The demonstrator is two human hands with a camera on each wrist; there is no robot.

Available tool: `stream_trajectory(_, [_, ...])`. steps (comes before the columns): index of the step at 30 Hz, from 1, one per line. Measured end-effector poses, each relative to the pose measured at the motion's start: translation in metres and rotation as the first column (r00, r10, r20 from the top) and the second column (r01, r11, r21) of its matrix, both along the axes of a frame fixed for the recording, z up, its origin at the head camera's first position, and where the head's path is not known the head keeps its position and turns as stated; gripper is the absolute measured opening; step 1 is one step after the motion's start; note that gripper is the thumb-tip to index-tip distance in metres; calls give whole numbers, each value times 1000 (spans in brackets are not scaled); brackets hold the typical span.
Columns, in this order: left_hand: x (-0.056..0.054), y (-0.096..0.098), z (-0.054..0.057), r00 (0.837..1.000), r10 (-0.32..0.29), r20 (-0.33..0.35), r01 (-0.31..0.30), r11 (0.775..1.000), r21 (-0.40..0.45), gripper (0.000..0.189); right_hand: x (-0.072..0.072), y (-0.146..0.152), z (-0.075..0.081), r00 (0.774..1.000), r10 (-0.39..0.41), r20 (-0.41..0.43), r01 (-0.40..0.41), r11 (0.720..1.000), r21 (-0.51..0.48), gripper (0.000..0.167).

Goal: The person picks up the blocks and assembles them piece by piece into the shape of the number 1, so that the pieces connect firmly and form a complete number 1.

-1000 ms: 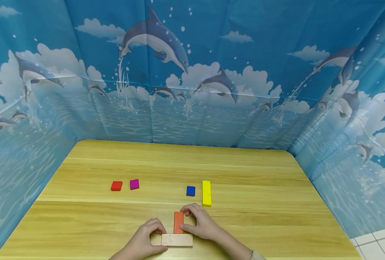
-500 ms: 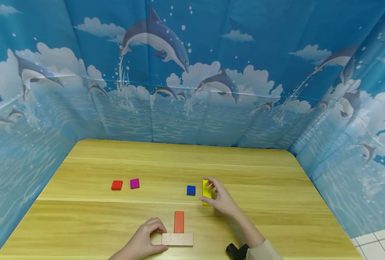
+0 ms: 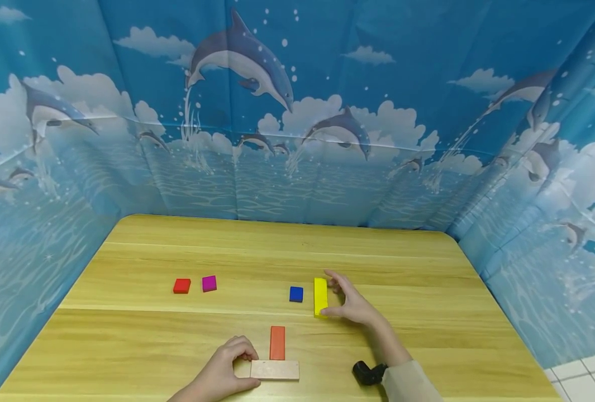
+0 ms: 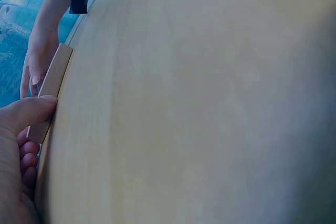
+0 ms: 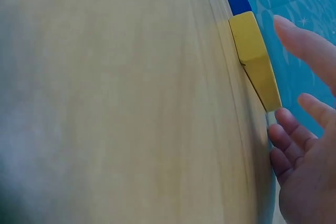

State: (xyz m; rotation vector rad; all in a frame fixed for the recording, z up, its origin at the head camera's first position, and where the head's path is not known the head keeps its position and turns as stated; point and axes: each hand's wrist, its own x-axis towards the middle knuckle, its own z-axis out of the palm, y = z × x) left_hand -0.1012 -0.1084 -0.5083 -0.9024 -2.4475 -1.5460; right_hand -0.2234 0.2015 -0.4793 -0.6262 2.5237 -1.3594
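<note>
My left hand (image 3: 223, 369) pinches the left end of a plain wooden block (image 3: 275, 370) between thumb and fingers, at the table's near side. The left wrist view shows the thumb (image 4: 38, 109) lying along this block. Directly behind it, an orange-red block (image 3: 277, 343) points away from me, its near end at the plain block's long side. Farther back my right hand (image 3: 355, 306) spreads around the right side of a long yellow block (image 3: 320, 295), thumb over its near end. In the right wrist view the fingers are loose and parted beside the yellow block (image 5: 255, 56).
A blue block (image 3: 296, 294) lies just left of the yellow one. To the left are a magenta block (image 3: 209, 283) and a red block (image 3: 181, 286). A black device (image 3: 369, 373) is at the right wrist. A dolphin-print curtain (image 3: 297, 184) surrounds the wooden table (image 3: 403, 262).
My right hand has left the orange-red block and moved back and right to the yellow block, its fingers now spread at that block's right side. The left hand keeps its hold.
</note>
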Motion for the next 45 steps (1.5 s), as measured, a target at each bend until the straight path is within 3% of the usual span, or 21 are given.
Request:
stream_trajectory(3, [4,2,16,1000,0,17,0,1000,-2,31,-7,7,-15,1000,-2,23,2,1000,26,92])
stream_trajectory(5, [5,2,20,1000,-3,26,3,1000,-3,30,-9,8,-17,999,-3,43,1,1000,30,94])
stream_trajectory(8, [4,3,15,1000,3,25,-3,1000,-6,31,-9,9,-18,999,11,37,-12,999,42,96])
stream_trajectory(13, [-1,1,-9,1000,14,17,-14,1000,-14,32,-10,9,-18,999,34,36,-36,998,52,98])
stream_trajectory(17, [-4,-1,-20,1000,3,23,-2,1000,-15,31,-9,10,-18,998,45,32,-48,997,69,98])
stream_trajectory(27, [-4,-2,-22,1000,-14,7,14,1000,8,28,-9,11,-21,998,51,33,-54,993,105,99])
stream_trajectory(35, [-4,-2,-22,1000,-8,10,8,1000,-1,29,-9,10,-21,998,48,40,-51,996,80,96])
stream_trajectory(45, [-4,-2,-24,1000,-10,-5,10,1000,0,29,-9,9,-24,999,45,-13,-44,995,91,91])
